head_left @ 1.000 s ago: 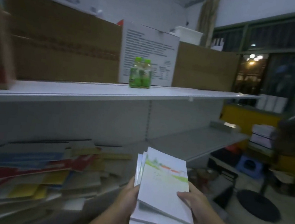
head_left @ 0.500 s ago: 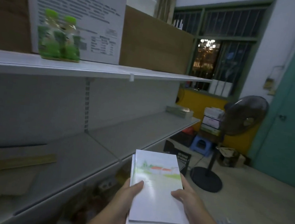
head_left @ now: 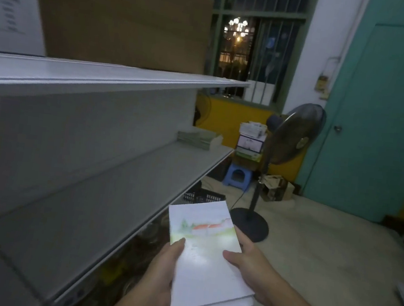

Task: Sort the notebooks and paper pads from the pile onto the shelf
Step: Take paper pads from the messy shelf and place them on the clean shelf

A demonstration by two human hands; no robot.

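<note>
Both my hands hold a small stack of white notebooks (head_left: 204, 266) whose top cover shows a faint landscape with a red roof. My left hand (head_left: 162, 271) grips the stack's left edge, thumb on the cover. My right hand (head_left: 250, 269) grips the right edge, thumb on top. The stack is in front of the grey lower shelf (head_left: 95, 198), just off its front edge. A pile of greenish pads (head_left: 198, 138) lies at that shelf's far end. The pile of notebooks is out of view.
An upper shelf (head_left: 109, 76) carries a large cardboard box (head_left: 126, 16). A standing fan (head_left: 289, 147) is on the floor ahead, with a blue stool (head_left: 237, 175), stacked boxes (head_left: 250, 143) and a dark crate (head_left: 203, 195) near it. A teal door (head_left: 387, 111) is on the right.
My view has swung right along the shelf, away from the pile of notebooks and the green bottles. The stack stays held in both hands and has come nearer the shelf's far section.
</note>
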